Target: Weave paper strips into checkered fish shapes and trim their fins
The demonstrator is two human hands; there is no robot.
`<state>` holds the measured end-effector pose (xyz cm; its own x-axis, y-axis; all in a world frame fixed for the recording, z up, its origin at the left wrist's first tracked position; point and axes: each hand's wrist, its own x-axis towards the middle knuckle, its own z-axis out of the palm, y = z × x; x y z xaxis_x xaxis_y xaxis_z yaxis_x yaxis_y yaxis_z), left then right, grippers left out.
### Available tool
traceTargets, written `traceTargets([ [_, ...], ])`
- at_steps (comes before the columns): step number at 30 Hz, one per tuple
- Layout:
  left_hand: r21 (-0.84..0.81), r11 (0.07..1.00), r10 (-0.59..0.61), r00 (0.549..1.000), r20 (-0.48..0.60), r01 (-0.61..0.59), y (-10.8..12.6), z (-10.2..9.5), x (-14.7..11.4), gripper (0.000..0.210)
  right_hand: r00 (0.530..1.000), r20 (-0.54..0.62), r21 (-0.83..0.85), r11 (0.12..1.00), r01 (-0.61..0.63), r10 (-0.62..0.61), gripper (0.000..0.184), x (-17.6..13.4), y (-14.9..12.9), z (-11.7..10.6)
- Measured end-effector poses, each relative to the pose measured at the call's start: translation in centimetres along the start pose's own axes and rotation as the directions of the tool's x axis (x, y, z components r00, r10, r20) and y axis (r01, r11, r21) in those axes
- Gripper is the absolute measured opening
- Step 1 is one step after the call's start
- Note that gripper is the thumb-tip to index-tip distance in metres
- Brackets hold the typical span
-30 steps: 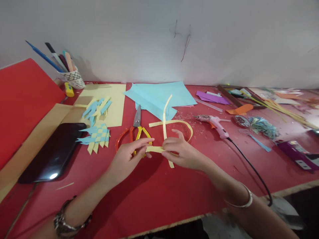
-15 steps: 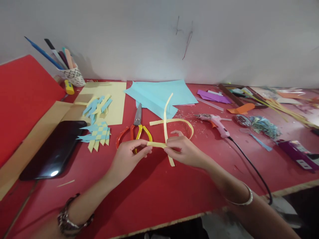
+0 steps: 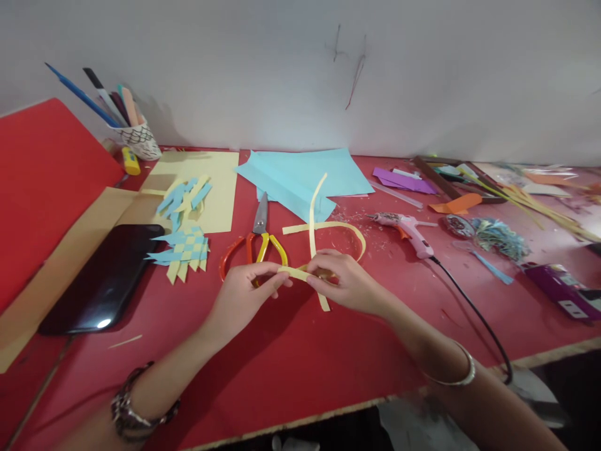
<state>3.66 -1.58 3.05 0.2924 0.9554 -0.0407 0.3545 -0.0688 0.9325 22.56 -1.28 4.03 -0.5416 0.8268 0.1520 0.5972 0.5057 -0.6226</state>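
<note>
We've got the yellow strip (image 3: 295, 274) over the red desk (image 3: 291, 369) near the scissors (image 3: 260, 233), grip of left hand (image 3: 246, 289) pinching it, grip of right hand (image 3: 345, 283) likewise, a crossing strip (image 3: 313, 216) running under the latter, pink glue gun (image 3: 407, 233) lying farther right, blue sheets (image 3: 323, 172) behind.

The paper strip (image 3: 295, 274) is pale yellow against a red tabletop (image 3: 282, 369), and the woven paper piece (image 3: 188, 248) carries a checkerboard — light blue alternating with pale yellow. The scissors (image 3: 260, 219) are orange-red on one handle, yellow on the other. The glue gun (image 3: 416, 238) is pink, the phone (image 3: 103, 275) black, the cup (image 3: 141, 140) white — patterned with black scale-like lines.
</note>
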Motion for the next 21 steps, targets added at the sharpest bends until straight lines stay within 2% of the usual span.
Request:
traceTargets([
  [2,-0.030,1.000,-0.008,1.000,0.011,0.008,0.1,0.0,0.0,0.016,1.000,-0.017,0.007,1.000,-0.010,0.011,0.012,0.0,0.0,0.0],
  [5,-0.069,0.997,-0.017,0.999,0.027,0.019,0.1,0.1,-0.1,0.016,0.997,-0.061,-0.039,0.999,0.035,-0.037,0.010,-0.1,0.0,0.3],
  [8,-0.072,0.997,-0.012,0.999,0.031,0.014,0.1,0.2,-0.1,0.016,0.982,-0.175,-0.163,0.985,0.047,-0.076,0.019,-0.3,-0.1,0.8],
  [10,-0.050,0.999,0.006,0.999,0.035,-0.004,0.1,0.2,-0.1,0.016,0.976,-0.203,-0.224,0.974,0.031,-0.078,0.025,-0.4,-0.3,1.0],
  [14,-0.013,0.999,0.040,0.998,0.058,-0.039,0.3,0.2,-0.1,0.019,0.991,-0.115,-0.229,0.973,0.035,-0.063,0.019,-0.5,-0.6,1.1],
  [16,-0.014,0.999,0.039,0.997,0.063,-0.039,0.4,0.2,-0.1,0.018,0.996,-0.078,-0.211,0.977,0.031,-0.048,0.023,-0.5,-0.7,1.0],
  [21,-0.020,0.999,0.036,0.998,0.053,-0.035,0.5,0.1,-0.1,0.018,0.998,-0.052,-0.149,0.987,-0.054,0.047,0.026,-0.5,-0.7,0.8],
])
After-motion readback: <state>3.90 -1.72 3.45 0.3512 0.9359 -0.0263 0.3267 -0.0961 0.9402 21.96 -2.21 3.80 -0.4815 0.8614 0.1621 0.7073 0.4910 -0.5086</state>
